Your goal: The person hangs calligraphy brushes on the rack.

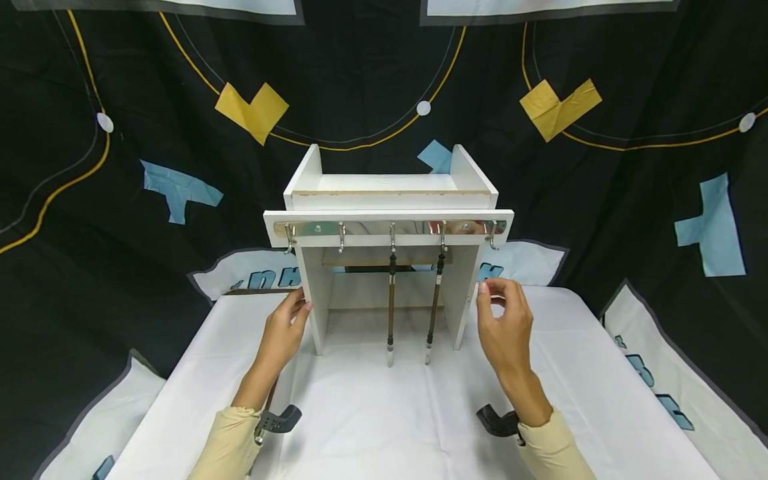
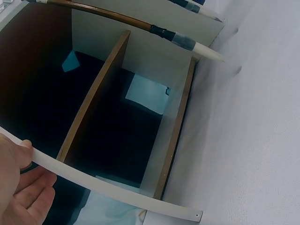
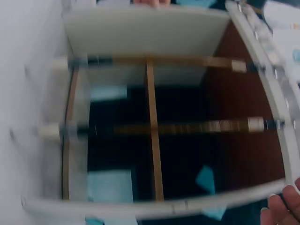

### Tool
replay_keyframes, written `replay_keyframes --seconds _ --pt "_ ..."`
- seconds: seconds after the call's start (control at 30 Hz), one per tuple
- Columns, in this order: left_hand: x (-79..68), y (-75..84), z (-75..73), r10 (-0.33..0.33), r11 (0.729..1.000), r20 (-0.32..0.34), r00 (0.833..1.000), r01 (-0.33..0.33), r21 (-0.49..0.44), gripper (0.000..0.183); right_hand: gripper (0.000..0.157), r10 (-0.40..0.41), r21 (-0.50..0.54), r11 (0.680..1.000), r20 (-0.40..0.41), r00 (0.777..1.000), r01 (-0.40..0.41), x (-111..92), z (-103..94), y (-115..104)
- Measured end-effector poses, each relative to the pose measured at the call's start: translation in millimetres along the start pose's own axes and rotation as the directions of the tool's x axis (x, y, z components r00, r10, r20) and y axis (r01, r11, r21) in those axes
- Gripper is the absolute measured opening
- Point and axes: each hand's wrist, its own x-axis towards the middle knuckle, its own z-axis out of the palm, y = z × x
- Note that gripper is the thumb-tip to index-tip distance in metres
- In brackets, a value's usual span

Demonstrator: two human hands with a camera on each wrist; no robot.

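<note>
A white wooden shelf unit with a hook rail across its front stands on the white-covered table. Two brown-handled calligraphy brushes, a left one and a right one, hang tips down from the rail's hooks. My left hand pinches the edge of the left side panel, thumb on the front edge and fingers outside. Beside the right side panel, my right hand holds nothing; its fingers are loosely bent. In the right wrist view its fingertips are close to that panel's edge.
A thin brown rod lies partly hidden under the left wrist. Behind the shelf hangs a black cloth with yellow and blue tape marks. White printed sheets line the table's far and side edges.
</note>
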Motion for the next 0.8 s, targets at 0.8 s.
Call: replay_keyframes --seconds 0.8 --pt "0.2 1.0 -0.8 -0.018 1.0 0.009 1.0 0.018 -0.005 0.044 0.053 0.199 -0.106 0.98 0.589 0.783 -0.17 24.9 -5.3 73.3"
